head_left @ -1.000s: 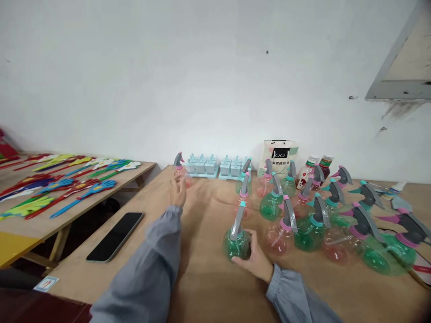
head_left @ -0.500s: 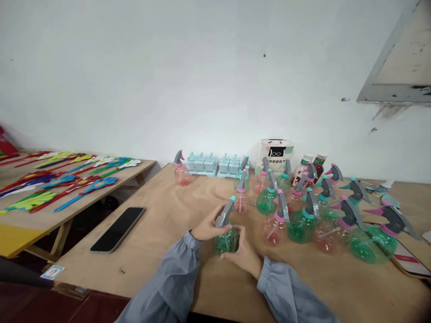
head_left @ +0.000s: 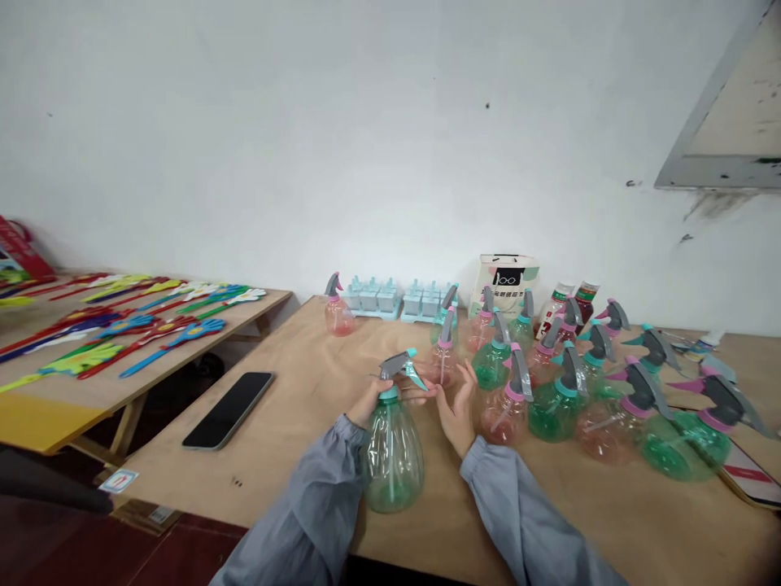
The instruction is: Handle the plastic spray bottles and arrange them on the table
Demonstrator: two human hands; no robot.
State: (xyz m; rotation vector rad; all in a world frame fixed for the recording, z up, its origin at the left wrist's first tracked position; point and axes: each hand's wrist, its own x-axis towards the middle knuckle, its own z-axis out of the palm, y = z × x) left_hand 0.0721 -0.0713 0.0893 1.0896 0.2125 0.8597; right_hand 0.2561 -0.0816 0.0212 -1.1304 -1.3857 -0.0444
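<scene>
My left hand [head_left: 369,400] grips the neck of a green see-through spray bottle [head_left: 392,456] with a grey trigger head, lifted towards me over the plywood table [head_left: 293,456]. Just right of the nozzle, my right hand [head_left: 457,404] hovers with its fingers spread, holding nothing. Both arms wear grey sleeves. Behind my right hand stands a crowd of several pink and green spray bottles [head_left: 552,403].
A black phone [head_left: 229,409] lies at the table's left. One pink spray bottle [head_left: 338,313] stands alone at the back, beside pale blue ice moulds [head_left: 372,297] and a white box [head_left: 506,281]. Colourful hand-shaped clappers [head_left: 122,330] cover the left table.
My left hand came back from the lone pink bottle to the green bottle's neck. The green bottle rose off the table towards me, and my right hand let go of its body and opened.
</scene>
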